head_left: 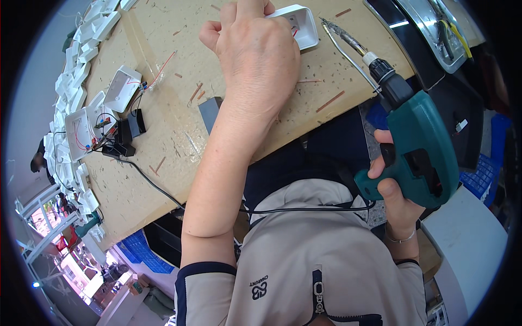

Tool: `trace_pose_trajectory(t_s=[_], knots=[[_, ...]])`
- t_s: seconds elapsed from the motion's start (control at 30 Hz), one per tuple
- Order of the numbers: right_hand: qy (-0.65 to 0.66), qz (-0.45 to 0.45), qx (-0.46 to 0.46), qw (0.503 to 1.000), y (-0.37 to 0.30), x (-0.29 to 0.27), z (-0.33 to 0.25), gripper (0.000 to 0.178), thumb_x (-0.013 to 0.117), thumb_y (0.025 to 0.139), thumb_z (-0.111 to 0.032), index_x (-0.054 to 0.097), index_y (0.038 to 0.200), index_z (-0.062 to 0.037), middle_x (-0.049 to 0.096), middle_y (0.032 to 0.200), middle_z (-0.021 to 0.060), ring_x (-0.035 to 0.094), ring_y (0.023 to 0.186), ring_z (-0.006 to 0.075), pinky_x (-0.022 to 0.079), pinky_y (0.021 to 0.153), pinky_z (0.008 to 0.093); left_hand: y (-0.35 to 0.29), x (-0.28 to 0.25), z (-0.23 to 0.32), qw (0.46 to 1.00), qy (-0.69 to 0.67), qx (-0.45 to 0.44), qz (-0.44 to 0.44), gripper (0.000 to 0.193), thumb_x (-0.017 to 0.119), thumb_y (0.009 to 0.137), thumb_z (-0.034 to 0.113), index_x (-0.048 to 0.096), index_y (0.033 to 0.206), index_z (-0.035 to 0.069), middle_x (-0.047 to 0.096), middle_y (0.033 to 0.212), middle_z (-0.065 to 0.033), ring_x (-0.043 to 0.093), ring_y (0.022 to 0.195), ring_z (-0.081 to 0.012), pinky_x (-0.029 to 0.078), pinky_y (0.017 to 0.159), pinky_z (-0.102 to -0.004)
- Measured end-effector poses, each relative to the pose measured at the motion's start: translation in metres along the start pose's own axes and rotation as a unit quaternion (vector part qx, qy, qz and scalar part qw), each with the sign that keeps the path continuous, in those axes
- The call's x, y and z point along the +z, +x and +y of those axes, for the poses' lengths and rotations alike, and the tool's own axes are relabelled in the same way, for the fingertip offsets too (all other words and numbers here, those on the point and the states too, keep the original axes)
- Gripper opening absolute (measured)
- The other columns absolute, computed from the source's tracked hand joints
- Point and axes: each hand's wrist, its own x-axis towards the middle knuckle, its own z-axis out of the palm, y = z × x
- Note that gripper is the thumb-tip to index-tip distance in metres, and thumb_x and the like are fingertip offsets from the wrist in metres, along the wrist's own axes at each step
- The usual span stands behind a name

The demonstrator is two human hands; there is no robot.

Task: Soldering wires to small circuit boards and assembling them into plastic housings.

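At the table's far edge of view, my left hand (255,54) bends its fingers at a small white plastic case (304,24). My hand covers the case's left part, and the fingertips are partly cut off by the picture's top. Inside the case a bit of red wire shows. On the right, my right hand (399,198) wraps round the handle of a green soldering gun (416,136), a finger by its trigger. Its metal tip and a thin bent tube point up and left, a little right of the case. A black cord crosses my lap below the gun's handle.
On the left of the table (163,130) lie opened white cases (122,89) with red and black wires and black blocks (122,138). White casings (76,76) pile along the left edge. A grey block (209,113) sits by my left wrist. A tray with pliers (446,41) stands far right.
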Motion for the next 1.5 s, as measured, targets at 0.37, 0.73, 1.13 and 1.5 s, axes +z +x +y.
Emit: trace_pose_trajectory(t_s=[0.37,0.73,1.13,1.5], knots=[[-0.004,0.006,-0.027,1.000,0.003,-0.003,0.005,0.074,0.073,0.073,-0.029,0.034,0.127,0.0056,0.055,0.109,0.0251,0.059,0.069,0.0127,0.050,0.058,0.0247,0.000,-0.001,0.002,1.000,-0.001,-0.002,-0.005,0.006,0.061,0.063,0.006,0.058,0.060,0.002,0.051,0.090,-0.0090,0.049,0.089,-0.0261,0.030,0.078,-0.0476],[0.050,0.001,-0.032,0.998,0.013,-0.002,0.006,0.081,0.068,0.077,-0.034,0.023,0.132,0.0044,0.049,0.112,0.0307,0.057,0.066,0.0108,0.049,0.055,0.0227,-0.016,-0.011,-0.003,0.999,-0.018,0.035,0.022,0.011,0.066,0.065,0.012,0.062,0.074,0.008,0.054,0.097,-0.0053,0.049,0.089,-0.0222,0.027,0.080,-0.0415],[0.050,-0.017,-0.029,0.998,0.019,0.005,0.004,0.078,0.066,0.077,-0.037,0.028,0.130,0.0064,0.050,0.111,0.0287,0.056,0.066,0.0099,0.047,0.053,0.0215,-0.039,0.000,-0.004,0.997,-0.061,0.050,0.025,0.018,0.062,0.074,0.006,0.063,0.092,0.009,0.057,0.093,-0.0049,0.054,0.083,-0.0207,0.037,0.071,-0.0314],[0.051,-0.016,-0.036,0.998,0.023,0.005,0.007,0.074,0.066,0.078,-0.035,0.031,0.127,0.0083,0.051,0.111,0.0289,0.056,0.065,0.0098,0.047,0.052,0.0211,-0.039,0.009,-0.003,0.981,-0.169,0.039,0.084,0.019,0.064,0.072,0.001,0.063,0.091,0.007,0.058,0.074,-0.0049,0.053,0.063,-0.0201,0.041,0.058,-0.0303]])
